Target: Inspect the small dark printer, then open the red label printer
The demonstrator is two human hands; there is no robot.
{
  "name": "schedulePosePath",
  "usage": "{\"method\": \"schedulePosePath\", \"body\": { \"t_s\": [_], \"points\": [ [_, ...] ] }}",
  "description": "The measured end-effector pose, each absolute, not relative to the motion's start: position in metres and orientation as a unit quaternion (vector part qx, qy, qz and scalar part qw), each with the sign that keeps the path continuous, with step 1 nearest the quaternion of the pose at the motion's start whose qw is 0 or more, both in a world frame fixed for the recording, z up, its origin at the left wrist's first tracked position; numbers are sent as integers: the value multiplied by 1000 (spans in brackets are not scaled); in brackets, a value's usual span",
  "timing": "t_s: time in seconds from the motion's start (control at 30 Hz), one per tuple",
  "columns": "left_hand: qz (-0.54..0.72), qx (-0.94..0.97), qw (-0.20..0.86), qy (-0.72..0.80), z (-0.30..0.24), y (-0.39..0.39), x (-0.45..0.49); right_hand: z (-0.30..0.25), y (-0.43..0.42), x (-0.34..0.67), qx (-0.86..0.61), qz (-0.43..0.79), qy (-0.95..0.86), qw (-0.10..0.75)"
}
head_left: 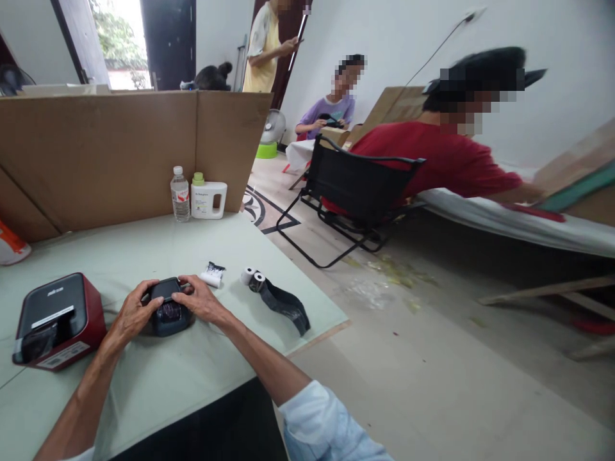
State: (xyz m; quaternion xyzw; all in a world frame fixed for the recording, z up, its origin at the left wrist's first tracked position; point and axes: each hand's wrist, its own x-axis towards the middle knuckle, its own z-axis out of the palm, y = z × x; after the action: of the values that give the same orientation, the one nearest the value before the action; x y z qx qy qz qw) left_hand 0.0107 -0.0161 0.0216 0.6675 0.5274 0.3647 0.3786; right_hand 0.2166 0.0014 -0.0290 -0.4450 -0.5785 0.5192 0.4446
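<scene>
A small dark device (167, 314) rests on the pale green table (158, 378), and both of my hands grip it. My left hand (131, 314) wraps its left side with curled fingers. My right hand (200, 299) covers its upper right side, fingers pressed onto the top. Just right of my hands lies a small white roll (212, 275) with a dark wrapper, then two small white rolls (252, 278) at the end of a black curved strip (284, 303). A red and black label printer (56, 320) stands to the left.
A cardboard screen (120, 153) walls the table's far side, with a water bottle (180, 194) and a white jug (208, 198) in front of it. On the right a person in red sits in a black folding chair (358, 189); two more people are farther back.
</scene>
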Motion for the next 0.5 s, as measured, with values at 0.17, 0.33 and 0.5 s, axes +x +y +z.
{"method": "schedulePosePath", "body": {
  "t_s": [0.17,0.33,0.5],
  "points": [
    [370,635,417,534,25,-15,15,-27,4,216,-459,538,-560,431],
    [372,620,418,551,25,-11,17,-26,5,212,-477,543,-543,427],
    [374,612,419,557,22,-14,17,-30,3,211,-462,541,-546,443]
  ]
}}
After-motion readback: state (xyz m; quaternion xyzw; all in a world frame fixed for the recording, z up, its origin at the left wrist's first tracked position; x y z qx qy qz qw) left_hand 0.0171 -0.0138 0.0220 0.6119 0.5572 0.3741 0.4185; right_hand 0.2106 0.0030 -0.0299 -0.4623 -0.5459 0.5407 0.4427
